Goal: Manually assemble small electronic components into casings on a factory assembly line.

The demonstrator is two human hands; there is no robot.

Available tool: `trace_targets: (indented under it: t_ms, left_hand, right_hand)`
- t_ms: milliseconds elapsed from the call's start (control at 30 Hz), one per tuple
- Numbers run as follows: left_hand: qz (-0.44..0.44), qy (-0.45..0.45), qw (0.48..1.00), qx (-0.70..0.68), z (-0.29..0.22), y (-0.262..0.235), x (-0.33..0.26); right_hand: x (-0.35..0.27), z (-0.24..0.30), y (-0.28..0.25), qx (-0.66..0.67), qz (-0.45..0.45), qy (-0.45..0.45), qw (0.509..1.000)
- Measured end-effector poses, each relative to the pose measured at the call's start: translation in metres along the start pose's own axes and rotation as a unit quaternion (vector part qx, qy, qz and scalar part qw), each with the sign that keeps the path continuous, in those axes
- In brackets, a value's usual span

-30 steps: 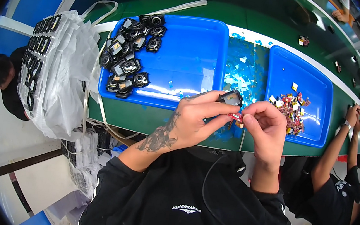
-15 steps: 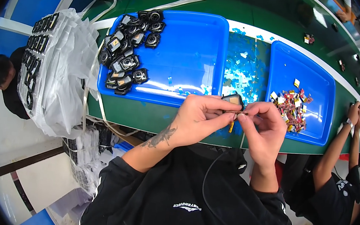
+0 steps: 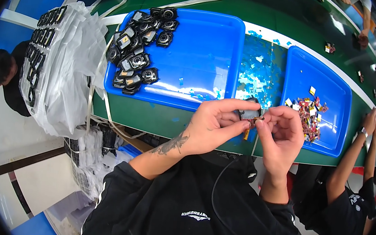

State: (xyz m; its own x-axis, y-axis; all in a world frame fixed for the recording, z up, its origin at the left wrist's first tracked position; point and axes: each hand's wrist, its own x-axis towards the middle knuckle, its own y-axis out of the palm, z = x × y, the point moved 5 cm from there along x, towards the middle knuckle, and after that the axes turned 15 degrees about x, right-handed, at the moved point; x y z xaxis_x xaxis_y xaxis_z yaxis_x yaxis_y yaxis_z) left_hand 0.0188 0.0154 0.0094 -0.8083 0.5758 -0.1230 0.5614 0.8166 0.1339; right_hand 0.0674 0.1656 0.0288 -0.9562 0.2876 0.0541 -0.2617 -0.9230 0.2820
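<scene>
Above the table's near edge, my left hand (image 3: 212,127) is closed around a black smartwatch case (image 3: 249,115), whose open grey inside faces up. My right hand (image 3: 282,134) meets it from the other side, thumb and forefinger pinched at a small reddish electronic part (image 3: 256,120) by the case's near edge. A yellow-orange strip (image 3: 246,133) hangs below the left thumb. The part's exact shape is partly hidden by my fingertips.
A blue tray (image 3: 206,27) on the left holds several black watch cases (image 3: 139,61). A smaller blue tray (image 3: 337,94) holds a heap of small red, white and yellow parts (image 3: 309,116). Blue film scraps (image 3: 256,79) lie between the trays. A co-worker's arms (image 3: 354,149) rest at the right.
The case in my left hand has tilted, showing more of its grey inside. Both hands have shifted slightly right in the picture, still close together. The trays appear slightly shifted as the view moved.
</scene>
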Motion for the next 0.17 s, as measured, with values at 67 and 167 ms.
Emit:
trace_targets:
  t_ms: [67,167]
  left_hand:
    - [0.019,0.009,1.0,0.015,0.0,0.002,-0.0004]
    - [0.01,0.025,0.999,0.038,-0.0032,0.0005,-0.0003]
  right_hand:
    - [0.0006,-0.0003,-0.0008,-0.012,-0.011,-0.018,1.0]
    - [0.0005,0.0006,-0.001,-0.061,0.002,-0.039,0.997]
